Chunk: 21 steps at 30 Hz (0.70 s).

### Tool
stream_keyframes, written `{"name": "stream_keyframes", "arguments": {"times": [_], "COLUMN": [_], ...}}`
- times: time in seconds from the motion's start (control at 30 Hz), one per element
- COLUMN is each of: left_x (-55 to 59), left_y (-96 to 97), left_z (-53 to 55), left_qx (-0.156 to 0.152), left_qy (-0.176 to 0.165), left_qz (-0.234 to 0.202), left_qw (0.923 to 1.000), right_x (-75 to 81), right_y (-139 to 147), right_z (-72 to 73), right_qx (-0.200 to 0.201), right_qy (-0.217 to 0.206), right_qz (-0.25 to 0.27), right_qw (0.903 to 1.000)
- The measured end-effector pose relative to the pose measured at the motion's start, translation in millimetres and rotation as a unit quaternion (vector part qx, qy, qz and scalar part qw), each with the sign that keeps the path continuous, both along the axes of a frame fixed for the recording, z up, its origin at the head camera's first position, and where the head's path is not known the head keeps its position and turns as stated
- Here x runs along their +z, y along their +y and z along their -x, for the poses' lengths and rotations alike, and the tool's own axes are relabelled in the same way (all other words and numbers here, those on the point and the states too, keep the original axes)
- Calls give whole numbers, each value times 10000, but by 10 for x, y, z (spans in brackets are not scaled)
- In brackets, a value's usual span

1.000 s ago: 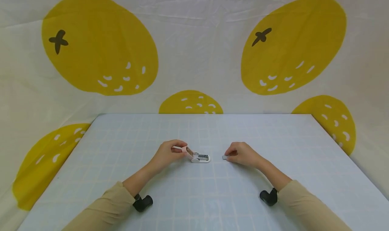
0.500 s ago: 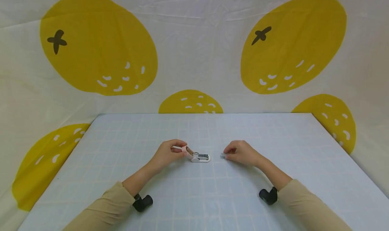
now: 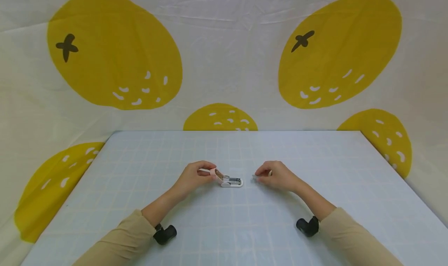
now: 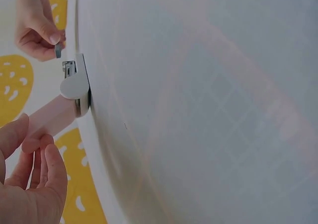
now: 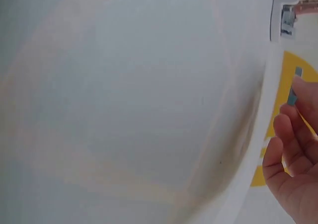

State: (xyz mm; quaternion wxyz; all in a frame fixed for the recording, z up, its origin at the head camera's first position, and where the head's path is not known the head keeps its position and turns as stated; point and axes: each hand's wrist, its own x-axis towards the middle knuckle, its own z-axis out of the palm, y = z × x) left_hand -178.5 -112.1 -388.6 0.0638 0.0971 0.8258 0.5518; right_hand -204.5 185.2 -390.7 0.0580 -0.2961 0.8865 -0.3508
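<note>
A small stapler (image 3: 232, 182) with a white base and a pink top stands on the table, its top swung up and back so the metal magazine shows. My left hand (image 3: 196, 175) pinches the raised pink top (image 4: 52, 115) between thumb and fingers. To the right of the stapler, my right hand (image 3: 276, 175) pinches a short grey strip of staples (image 5: 295, 86) between thumb and fingertips. That strip is above the table, a small gap away from the stapler's front end. In the left wrist view the staple strip (image 4: 58, 50) appears near the magazine's end.
The table (image 3: 224, 227) has a pale blue cloth with a light grid. Behind it hangs a white curtain (image 3: 231, 63) printed with large yellow fruit. A black wrist camera (image 3: 165, 234) sits at the left cuff and another wrist camera (image 3: 308, 226) at the right.
My right hand has moved slightly left with the staple strip, closer to the stapler, and the strip has turned a little. The left hand and the stapler stay in place.
</note>
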Motion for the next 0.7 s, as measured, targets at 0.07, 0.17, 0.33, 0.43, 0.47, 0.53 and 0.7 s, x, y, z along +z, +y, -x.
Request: {"name": "stream_keyframes", "arguments": {"times": [0.07, 0.17, 0.33, 0.43, 0.47, 0.53, 0.7], "left_x": [4, 12, 15, 13, 12, 15, 28], "left_y": [6, 10, 4, 0, -1, -4, -1], "left_z": [-5, -9, -2, 3, 4, 4, 2], "left_qx": [-8, 15, -1, -27, -33, -36, -11], "left_qy": [5, 5, -23, -48, -43, -60, -69], "left_qz": [-37, -35, 23, 33, 31, -10, -45], "left_qw": [10000, 10000, 10000, 10000, 10000, 10000, 10000], "right_x": [4, 17, 13, -5, -9, -14, -28], "right_y": [-11, -39, -83, -98, -103, -115, -146], "right_z": [1, -4, -3, 2, 4, 8, 20], "right_qx": [15, 52, 49, 35, 29, 22, 38], "right_qy": [3, -23, -80, -107, -119, -145, -197], "right_qz": [54, 152, 276, 349, 383, 442, 462], "right_qw": [10000, 9999, 9996, 9993, 9992, 9989, 9987]}}
